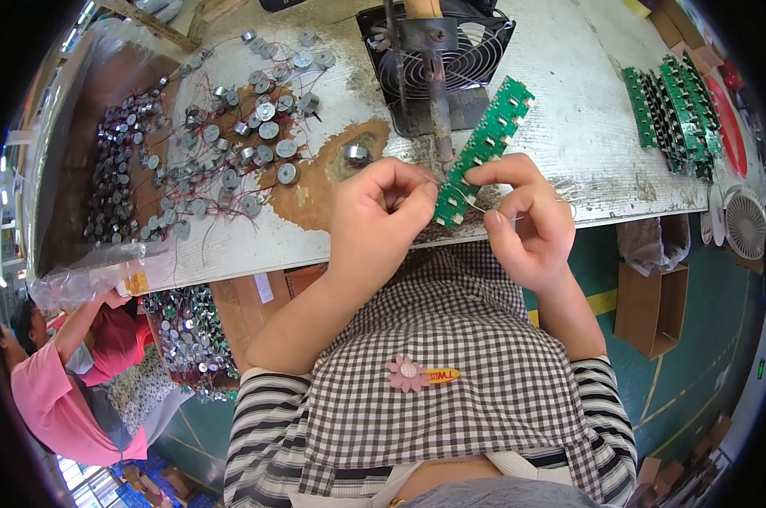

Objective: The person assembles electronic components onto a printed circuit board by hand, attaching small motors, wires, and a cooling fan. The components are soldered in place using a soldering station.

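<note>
A long green circuit board strip (490, 125) with small pale parts along it slants between my hands, its lower end nearest me. My left hand (381, 212) is closed, thumb and forefinger pinched at the board's left edge; any small thing inside the pinch is hidden. My right hand (531, 220) rests its forefinger on the board's right edge. A thin silvery wire (478, 207) runs from the board to its thumb. Just above the board's lower half, the upright soldering iron (438, 102) points its tip down. A small round motor (357, 154) lies beyond my left hand.
A black fan (476, 46) stands behind the iron. Many small motors with red wires (264, 131) spread across the table's left, beside a carton (70, 161). Stacked green boards (683, 114) lie at right, near a small white fan (745, 224). A person in pink (70, 389) is at lower left.
</note>
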